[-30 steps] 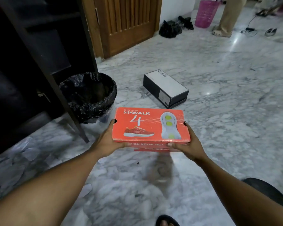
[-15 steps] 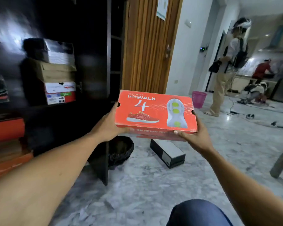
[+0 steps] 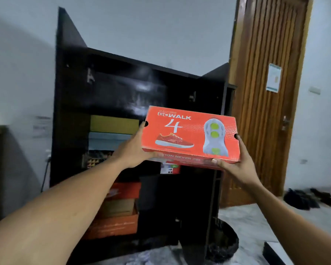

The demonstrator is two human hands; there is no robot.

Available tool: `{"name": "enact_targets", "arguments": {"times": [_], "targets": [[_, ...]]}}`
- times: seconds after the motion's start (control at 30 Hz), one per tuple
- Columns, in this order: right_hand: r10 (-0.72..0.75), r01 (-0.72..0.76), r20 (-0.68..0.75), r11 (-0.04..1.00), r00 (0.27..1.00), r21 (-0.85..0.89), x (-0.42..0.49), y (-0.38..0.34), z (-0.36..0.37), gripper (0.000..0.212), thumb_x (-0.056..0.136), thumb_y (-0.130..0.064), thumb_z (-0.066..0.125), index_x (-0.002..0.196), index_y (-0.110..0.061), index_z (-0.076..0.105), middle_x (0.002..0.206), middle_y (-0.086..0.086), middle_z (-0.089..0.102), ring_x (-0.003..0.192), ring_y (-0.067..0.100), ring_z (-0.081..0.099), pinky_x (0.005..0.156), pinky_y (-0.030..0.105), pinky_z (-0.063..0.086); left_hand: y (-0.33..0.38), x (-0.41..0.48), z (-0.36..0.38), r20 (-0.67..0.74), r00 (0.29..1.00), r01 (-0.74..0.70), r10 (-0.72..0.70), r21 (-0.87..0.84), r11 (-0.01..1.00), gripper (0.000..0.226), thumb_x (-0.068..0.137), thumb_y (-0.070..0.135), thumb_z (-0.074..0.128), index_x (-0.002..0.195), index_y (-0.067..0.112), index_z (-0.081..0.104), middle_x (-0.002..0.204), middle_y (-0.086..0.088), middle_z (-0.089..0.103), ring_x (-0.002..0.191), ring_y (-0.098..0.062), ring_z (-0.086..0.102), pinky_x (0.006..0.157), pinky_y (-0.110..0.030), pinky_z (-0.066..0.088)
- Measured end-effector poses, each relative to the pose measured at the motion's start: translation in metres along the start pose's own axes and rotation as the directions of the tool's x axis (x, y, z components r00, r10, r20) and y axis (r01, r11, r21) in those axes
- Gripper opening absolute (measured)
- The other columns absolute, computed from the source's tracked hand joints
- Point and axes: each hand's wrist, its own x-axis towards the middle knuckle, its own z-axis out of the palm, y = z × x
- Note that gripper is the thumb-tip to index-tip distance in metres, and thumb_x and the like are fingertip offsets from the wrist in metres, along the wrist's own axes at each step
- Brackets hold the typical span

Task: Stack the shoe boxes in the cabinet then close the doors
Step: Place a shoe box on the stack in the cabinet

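I hold an orange shoe box (image 3: 189,134) printed with a red shoe and a sole, level at chest height in front of the black cabinet (image 3: 122,88). My left hand (image 3: 134,150) grips its left end and my right hand (image 3: 235,165) grips its right end from below. Both cabinet doors stand open. Inside, on the left of the upper shelf, a yellow box (image 3: 114,124) lies on a grey-blue box (image 3: 105,140). Lower down sits a stack of orange and brown boxes (image 3: 118,207). Another box (image 3: 169,168) peeks out under the one I hold.
A bin lined with a black bag (image 3: 224,243) stands on the marble floor by the open right cabinet door (image 3: 216,115). A dark box's corner (image 3: 273,251) shows at the bottom right. A wooden door (image 3: 266,92) is on the right, with dark shoes (image 3: 310,199) beside it.
The box has risen from low over the floor to chest height. My view has swung up and left, from the floor to face the open cabinet.
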Motion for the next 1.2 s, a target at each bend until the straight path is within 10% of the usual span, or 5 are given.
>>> {"name": "enact_targets", "arguments": {"times": [0.3,0.47,0.7,1.07,1.2], "targets": [[-0.061,0.032,0.283,0.994,0.957,0.103,0.134,-0.019,0.158,0.094,0.061,-0.033,0.095,0.136,-0.042,0.038,0.120,-0.013,0.067,0.109,0.002,0.066,0.096,0.044,0.056,-0.091,0.046,-0.094,-0.325,0.936,0.129,-0.136,-0.043,0.991,0.088,0.066,0.037,0.090,0.140,0.034,0.043,0.120,0.015,0.063,0.121,-0.012,0.054,0.109,-0.049,0.042],[-0.060,0.031,0.221,0.991,0.973,0.132,0.212,-0.007,0.229,0.090,0.069,-0.006,0.088,0.137,-0.030,0.034,0.109,-0.019,0.058,0.099,-0.002,0.061,0.071,0.012,0.053,-0.143,0.114,-0.107,-0.534,0.811,0.258,-0.237,-0.037,0.965,0.098,0.068,0.036,0.090,0.150,0.029,0.037,0.139,-0.015,0.040,0.128,-0.034,0.045,0.108,-0.044,0.041],[0.025,-0.016,-0.028,0.958,0.999,0.286,0.308,0.030,0.320,0.067,0.075,-0.010,0.085,0.129,-0.008,0.045,0.109,0.000,0.060,0.105,0.018,0.059,0.090,0.034,0.051,-0.190,0.205,-0.105,-0.739,0.657,0.205,-0.148,-0.014,0.979,0.085,0.082,0.025,0.080,0.152,0.012,0.034,0.137,-0.013,0.045,0.126,-0.032,0.048,0.101,-0.037,0.040],[0.003,-0.020,0.046,0.922,0.999,0.387,0.389,0.088,0.413,0.047,0.076,0.008,0.078,0.106,-0.019,0.053,0.111,0.007,0.067,0.111,0.027,0.065,0.099,0.038,0.053,-0.277,0.272,-0.100,-0.647,0.759,0.252,-0.076,0.183,0.950,0.085,0.082,0.012,0.076,0.154,0.009,0.030,0.163,-0.008,0.016,0.148,-0.024,0.026,0.119,-0.032,0.027],[-0.020,-0.055,0.227,0.947,0.974,0.318,0.387,0.097,0.432,0.079,0.081,0.006,0.075,0.146,-0.021,0.039,0.118,0.006,0.066,0.102,0.016,0.063,0.083,0.016,0.053,-0.302,0.276,-0.094,-0.451,0.890,0.267,-0.072,0.385,0.884,0.089,0.078,0.028,0.083,0.150,0.009,0.035,0.163,-0.004,0.009,0.149,-0.024,0.020,0.116,-0.034,0.032]]}}
